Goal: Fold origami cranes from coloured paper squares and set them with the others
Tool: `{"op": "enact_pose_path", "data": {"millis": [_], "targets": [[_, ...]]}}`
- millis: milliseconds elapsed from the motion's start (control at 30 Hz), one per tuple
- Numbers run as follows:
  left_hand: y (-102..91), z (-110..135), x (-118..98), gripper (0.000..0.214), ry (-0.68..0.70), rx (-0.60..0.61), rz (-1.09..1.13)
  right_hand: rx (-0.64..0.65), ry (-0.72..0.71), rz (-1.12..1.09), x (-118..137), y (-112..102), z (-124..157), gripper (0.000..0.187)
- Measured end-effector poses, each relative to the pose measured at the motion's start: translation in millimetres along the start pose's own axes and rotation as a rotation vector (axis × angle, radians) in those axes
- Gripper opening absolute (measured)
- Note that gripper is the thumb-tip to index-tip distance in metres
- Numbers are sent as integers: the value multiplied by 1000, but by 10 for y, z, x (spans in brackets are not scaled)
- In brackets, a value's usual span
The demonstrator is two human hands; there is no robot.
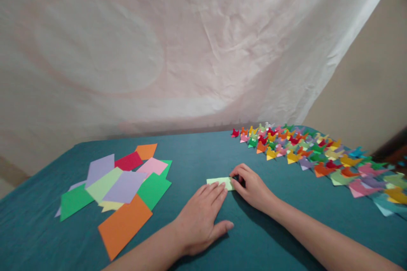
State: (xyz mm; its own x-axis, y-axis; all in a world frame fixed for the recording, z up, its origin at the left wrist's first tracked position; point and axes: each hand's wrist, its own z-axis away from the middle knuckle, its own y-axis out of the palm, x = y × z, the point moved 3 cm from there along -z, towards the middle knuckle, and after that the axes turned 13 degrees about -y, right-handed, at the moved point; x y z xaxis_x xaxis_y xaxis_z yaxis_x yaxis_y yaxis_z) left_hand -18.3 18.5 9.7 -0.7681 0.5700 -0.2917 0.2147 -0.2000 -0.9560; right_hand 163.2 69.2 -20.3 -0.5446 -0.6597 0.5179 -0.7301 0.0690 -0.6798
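I found the pale-green rectangular paper strip [221, 180] flat near the middle of the teal cloth-covered table [193, 152], its long axis running left to right, roughly parallel to the far edge. It looked narrow; I could not count its layers. The left hand [203, 218] lay on it, fingers extended; the right hand [252, 188] pinched its right end. Teal cloth separated it from loose multicoloured paper sheets [124, 186] leftward and small folded-paper birds [293, 157] rightward.

Soft, muted light lays a shadow [263, 225] on the teal surface [190, 150] just nearside of the right hand [251, 186] — paper birds [361, 188] well rightward look blurred, stretched.
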Motion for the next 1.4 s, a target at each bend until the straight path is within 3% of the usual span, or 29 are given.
{"op": "enact_pose_path", "data": {"millis": [267,500,1400], "targets": [[-17,-7,-10,67,-4,28,-3,-7,-45,-31,40,-16,8,14],[-14,-6,-9,67,-6,32,-5,59,-208,175,205,-28,26,20],[-2,-15,23,62,-46,14,1,136,-368,478,347,8,53,13]]}}
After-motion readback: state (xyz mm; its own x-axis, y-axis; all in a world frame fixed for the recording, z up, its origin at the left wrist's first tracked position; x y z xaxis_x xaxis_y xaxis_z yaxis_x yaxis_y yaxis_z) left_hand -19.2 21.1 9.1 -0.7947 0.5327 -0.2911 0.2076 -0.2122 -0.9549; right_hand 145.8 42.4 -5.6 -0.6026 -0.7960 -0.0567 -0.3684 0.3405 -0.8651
